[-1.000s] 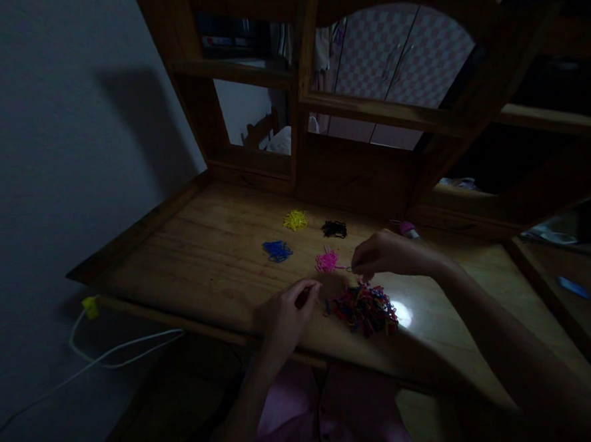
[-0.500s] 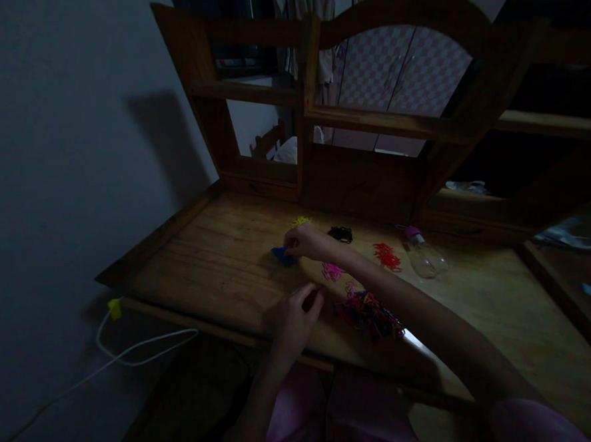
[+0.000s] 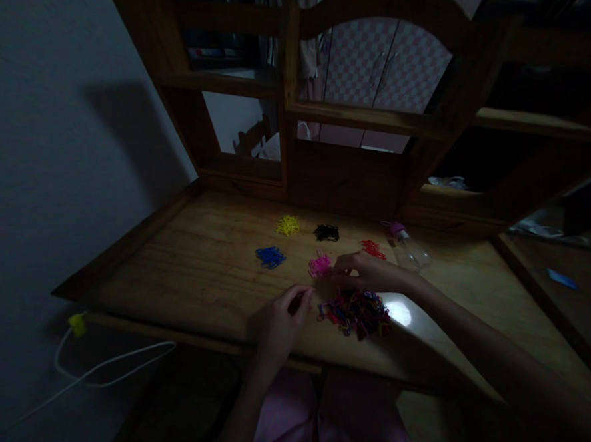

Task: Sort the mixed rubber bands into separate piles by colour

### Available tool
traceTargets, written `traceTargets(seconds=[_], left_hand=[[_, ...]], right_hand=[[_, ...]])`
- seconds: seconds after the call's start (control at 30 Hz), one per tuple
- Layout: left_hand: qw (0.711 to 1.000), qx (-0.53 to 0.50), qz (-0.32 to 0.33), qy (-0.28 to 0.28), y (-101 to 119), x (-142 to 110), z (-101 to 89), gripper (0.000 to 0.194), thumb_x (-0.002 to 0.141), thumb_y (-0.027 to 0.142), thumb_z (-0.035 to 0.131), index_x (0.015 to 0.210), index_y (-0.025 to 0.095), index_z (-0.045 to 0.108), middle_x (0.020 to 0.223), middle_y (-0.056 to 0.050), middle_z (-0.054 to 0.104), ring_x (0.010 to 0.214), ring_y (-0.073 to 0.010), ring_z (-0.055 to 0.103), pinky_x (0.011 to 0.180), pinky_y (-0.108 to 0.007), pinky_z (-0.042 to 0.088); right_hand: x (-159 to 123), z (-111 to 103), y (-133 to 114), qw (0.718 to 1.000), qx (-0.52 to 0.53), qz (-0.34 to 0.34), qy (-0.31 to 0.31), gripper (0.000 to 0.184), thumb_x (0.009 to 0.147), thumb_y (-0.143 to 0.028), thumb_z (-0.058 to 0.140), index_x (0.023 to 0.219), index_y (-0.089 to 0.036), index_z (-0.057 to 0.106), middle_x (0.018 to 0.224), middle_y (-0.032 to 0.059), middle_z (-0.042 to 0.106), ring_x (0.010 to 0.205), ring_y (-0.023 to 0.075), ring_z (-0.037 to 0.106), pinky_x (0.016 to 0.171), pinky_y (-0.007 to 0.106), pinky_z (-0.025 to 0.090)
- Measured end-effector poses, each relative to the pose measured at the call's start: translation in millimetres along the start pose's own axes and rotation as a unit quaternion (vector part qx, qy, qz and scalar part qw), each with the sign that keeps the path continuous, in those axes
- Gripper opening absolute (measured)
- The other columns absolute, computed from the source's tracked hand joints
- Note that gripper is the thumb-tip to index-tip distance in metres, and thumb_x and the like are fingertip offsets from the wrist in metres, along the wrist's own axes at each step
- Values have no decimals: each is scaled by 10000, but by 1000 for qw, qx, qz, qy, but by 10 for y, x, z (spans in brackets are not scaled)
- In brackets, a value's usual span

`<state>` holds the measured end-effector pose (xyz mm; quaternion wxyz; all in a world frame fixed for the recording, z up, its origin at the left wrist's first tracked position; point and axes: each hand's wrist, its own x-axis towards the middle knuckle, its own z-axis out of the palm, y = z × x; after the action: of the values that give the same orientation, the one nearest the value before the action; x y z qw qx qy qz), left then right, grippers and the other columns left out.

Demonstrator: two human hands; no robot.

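My left hand (image 3: 285,318) is closed in a pinch just left of a mixed heap of small, thin coloured pieces (image 3: 358,314); what it pinches, if anything, is too small to make out. Over that heap's upper edge hovers my right hand (image 3: 366,271), its fingers bent downward and slightly apart, with nothing visible in them. Close by its fingertips lies a pink pile (image 3: 320,264). Separate piles of the same kind of pieces are blue (image 3: 270,256), yellow (image 3: 288,225), black (image 3: 327,232) and red (image 3: 373,248). The red one is partly behind my right hand.
A clear bottle (image 3: 411,252) with a purple top lies right of the red pile. Wooden shelving (image 3: 352,167) rises along the back of the wooden tabletop (image 3: 178,268). A white cable (image 3: 118,355) with a yellow tag (image 3: 77,325) hangs off the left edge.
My right hand has moved from the blue pile rightward and toward me, over the mixed heap. The blue and yellow piles are now uncovered. My left hand keeps its pinch. The view has shifted slightly.
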<state>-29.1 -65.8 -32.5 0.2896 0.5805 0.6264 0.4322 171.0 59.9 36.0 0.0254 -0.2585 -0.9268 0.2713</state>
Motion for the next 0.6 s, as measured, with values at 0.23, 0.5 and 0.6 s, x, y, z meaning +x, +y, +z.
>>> traceTargets(seconds=[0.23,0.5,0.6], left_hand=[[1000,9,3,6,10,-12,-4,213,908,352,497,906,236,676,854,-5,729,774,-165,674,710,-236,490],[996,45,53,-48,36,-5,25,188,895,328,526,915,243,692,902,-19,694,812,-162,643,738,-245,489],[992,49,61,-95,32,18,18,201,863,377,580,953,242,699,922,-27,669,810,-168,628,752,-264,493]], right_hand=[[-159,36,-41,999,46,13,-13,221,916,-269,507,931,-163,699,908,75,701,794,164,624,728,270,452],[-494,-17,125,976,71,80,187,276,922,-372,491,930,-184,692,937,69,704,857,192,635,780,308,474],[-629,64,238,956,75,103,263,274,916,-381,498,898,-184,689,936,68,704,877,206,639,787,316,475]])
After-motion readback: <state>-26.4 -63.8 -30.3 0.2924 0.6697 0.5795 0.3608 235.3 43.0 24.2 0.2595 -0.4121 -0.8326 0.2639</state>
